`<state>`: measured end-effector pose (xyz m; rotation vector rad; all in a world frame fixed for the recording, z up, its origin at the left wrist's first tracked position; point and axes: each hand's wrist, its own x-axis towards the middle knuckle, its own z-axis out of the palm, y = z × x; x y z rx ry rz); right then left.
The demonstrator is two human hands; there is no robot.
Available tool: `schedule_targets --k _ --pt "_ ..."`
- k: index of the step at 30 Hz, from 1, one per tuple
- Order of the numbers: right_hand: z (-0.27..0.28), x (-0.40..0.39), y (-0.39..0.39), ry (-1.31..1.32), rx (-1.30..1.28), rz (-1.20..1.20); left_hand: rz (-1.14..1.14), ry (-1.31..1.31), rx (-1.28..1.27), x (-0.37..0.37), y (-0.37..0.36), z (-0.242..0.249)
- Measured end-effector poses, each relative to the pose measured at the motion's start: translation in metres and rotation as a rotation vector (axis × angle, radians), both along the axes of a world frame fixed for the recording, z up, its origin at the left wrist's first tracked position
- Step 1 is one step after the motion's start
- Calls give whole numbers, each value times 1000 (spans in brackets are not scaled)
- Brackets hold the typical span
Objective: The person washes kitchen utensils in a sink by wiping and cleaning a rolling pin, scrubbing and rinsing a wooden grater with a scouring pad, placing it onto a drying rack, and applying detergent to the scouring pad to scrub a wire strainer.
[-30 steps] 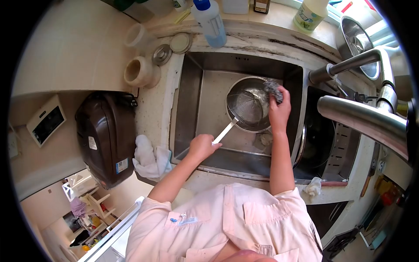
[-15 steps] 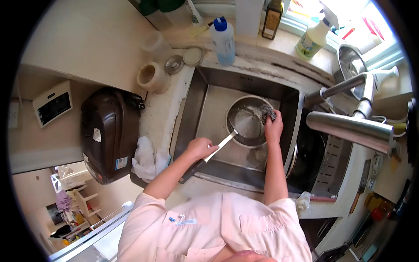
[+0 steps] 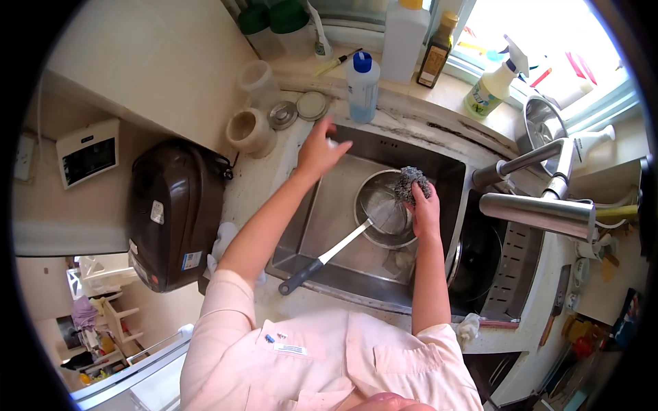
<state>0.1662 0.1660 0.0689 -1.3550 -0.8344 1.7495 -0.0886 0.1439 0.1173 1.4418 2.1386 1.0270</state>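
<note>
My right hand (image 3: 425, 211) is closed on a grey steel wool scrubber (image 3: 411, 185), held over the right side of a round metal bowl (image 3: 359, 214) in the sink. A long-handled strainer (image 3: 346, 240) rests across that bowl, its dark grip (image 3: 300, 277) lying over the sink's front rim. My left hand (image 3: 321, 152) is off the handle, fingers apart, above the sink's back left corner. Just beyond it stands a clear bottle with a blue cap (image 3: 362, 92), fingertips short of it.
The steel sink (image 3: 336, 185) has a faucet (image 3: 538, 212) reaching in from the right. A dark pan (image 3: 476, 264) sits in the right basin. At the back left are a jar (image 3: 251, 131) and lids (image 3: 312, 106); a brown rice cooker (image 3: 175, 212) stands left. A spray bottle (image 3: 495, 85) is on the sill.
My left hand has let go of the strainer's handle and moved up toward the blue-capped bottle. My right hand still holds the scrubber, now lifted a little off the bowl's inside.
</note>
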Motion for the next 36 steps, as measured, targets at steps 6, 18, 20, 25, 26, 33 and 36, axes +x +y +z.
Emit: schedule_targets --k 6,18,20,25,26,33,36 --pt "11 7 -21 112 -97 23 109 -14 111 -3 88 -7" --pt "8 32 -42 333 -242 -68 -66 319 98 23 49 43" --pt "7 38 -42 393 -259 -62 -183 554 33 31 9 64" --pt "-6 31 -55 570 -317 -89 -425 891 -239 47 -62 74" --pt "-6 28 -59 586 -325 -84 -460 960 -273 49 -70 74" --pt "-11 8 -84 547 -363 33 -406 1417 -295 57 -99 73" --pt "-14 2 -92 550 -394 70 -411 1569 -333 69 -100 81"
